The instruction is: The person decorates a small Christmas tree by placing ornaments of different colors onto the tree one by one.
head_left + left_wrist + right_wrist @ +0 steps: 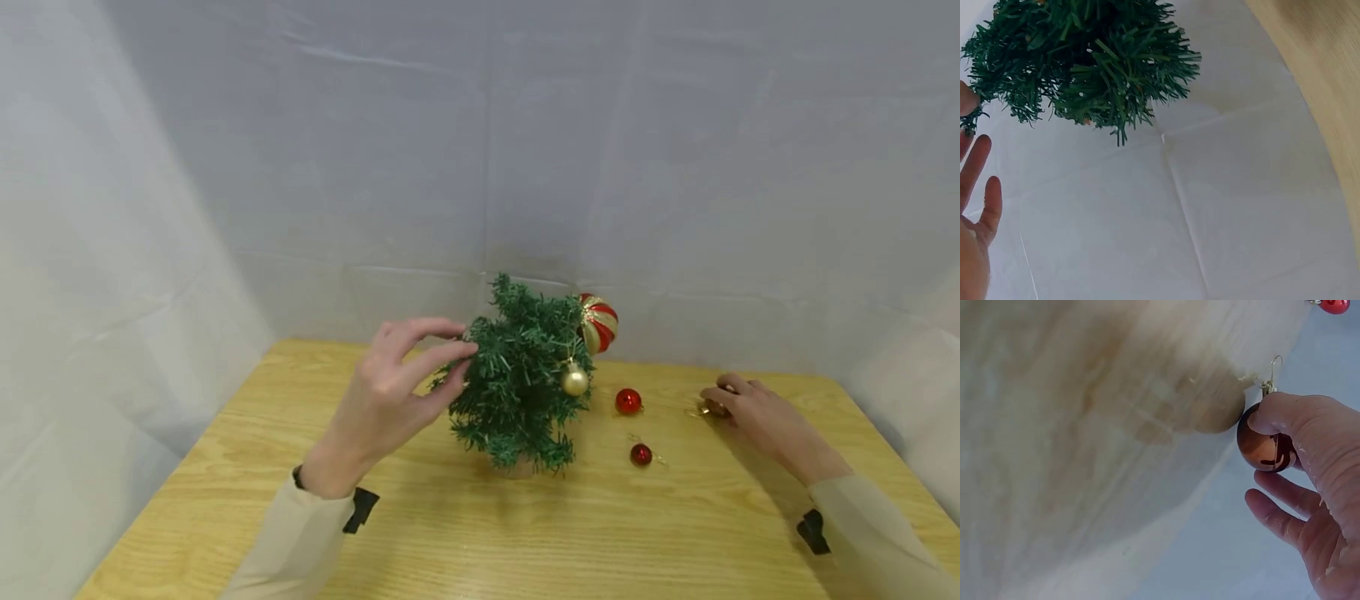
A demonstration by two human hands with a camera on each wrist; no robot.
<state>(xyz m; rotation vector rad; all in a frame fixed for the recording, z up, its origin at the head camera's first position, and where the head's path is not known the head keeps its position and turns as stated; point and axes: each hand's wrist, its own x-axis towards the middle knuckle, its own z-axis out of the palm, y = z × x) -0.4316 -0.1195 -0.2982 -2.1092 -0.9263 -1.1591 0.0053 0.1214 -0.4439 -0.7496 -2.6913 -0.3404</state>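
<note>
The tree (517, 387) stands upright on the table (420, 542). Left of the tree, the left hand (390, 392) reaches to its foliage, thumb and fingers pinching a branch tip at that side. Well to the right of the tree, the right hand (761, 421) grips the brown bauble (1257, 447) between thumb and fingers, low over the table, its gold loop pointing towards the tree. On the tree's right side hang the striped bauble (600, 325) and, lower, the gold bauble (574, 381). Between the tree and the right hand lie the red bauble (628, 402) and, nearer the person, the dark red bauble (641, 454).
</note>
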